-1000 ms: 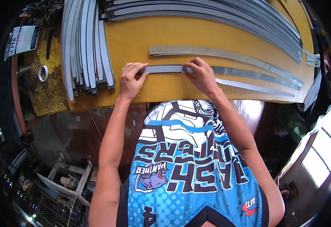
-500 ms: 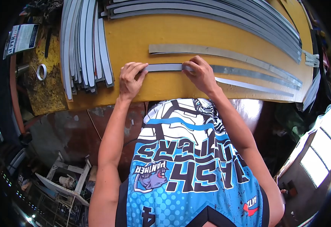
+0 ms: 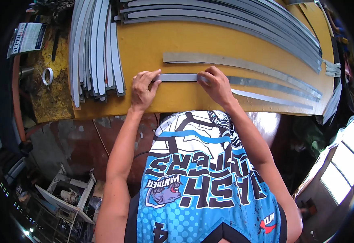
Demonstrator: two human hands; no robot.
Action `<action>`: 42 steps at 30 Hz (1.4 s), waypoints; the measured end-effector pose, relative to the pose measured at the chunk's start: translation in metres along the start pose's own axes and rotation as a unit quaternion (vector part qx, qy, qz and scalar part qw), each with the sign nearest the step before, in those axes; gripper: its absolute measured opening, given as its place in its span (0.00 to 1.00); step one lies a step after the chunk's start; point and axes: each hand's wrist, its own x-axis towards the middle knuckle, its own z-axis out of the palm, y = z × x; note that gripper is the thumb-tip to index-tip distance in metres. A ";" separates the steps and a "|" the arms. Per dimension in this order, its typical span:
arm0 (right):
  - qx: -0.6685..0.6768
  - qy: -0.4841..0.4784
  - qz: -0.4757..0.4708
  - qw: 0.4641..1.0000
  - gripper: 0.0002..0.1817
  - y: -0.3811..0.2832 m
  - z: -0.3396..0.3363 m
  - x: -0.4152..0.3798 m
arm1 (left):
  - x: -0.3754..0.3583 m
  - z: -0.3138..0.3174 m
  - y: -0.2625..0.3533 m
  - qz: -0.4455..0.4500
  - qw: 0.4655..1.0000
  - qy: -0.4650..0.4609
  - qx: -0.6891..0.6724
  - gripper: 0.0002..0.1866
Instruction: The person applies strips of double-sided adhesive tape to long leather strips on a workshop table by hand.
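Observation:
A narrow grey strip (image 3: 179,77) with dark edges lies lengthwise along the near side of the yellow table. At its left end, my left hand (image 3: 143,91) pinches it between thumb and fingers. Farther right, my right hand (image 3: 217,84) has its fingers closed and pressed down on the same strip. Past the right hand a darker grey band (image 3: 262,84) runs on to the right, and a thin pale strip (image 3: 272,99) angles off nearer to me. What lies under the right fingertips is hidden.
A loose beige-grey strip (image 3: 225,61) lies just beyond. Bundles of grey strips are stacked at the left (image 3: 100,52) and along the back (image 3: 225,18) of the yellow table (image 3: 144,46). A white tape roll (image 3: 47,76) sits on the stained left end.
The whole view has shifted slightly. Both hands stay at nearly the same spots on the strip, with their fingers still closed.

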 end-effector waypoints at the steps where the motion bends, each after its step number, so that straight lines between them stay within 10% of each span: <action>1: 0.001 0.003 0.005 1.000 0.09 0.000 0.001 0.000 | -0.001 -0.001 0.000 -0.008 1.000 -0.002 -0.014 0.22; 42: 0.004 -0.013 0.014 1.000 0.09 -0.002 -0.004 -0.001 | 0.004 -0.005 0.012 -0.013 0.997 -0.061 0.043 0.28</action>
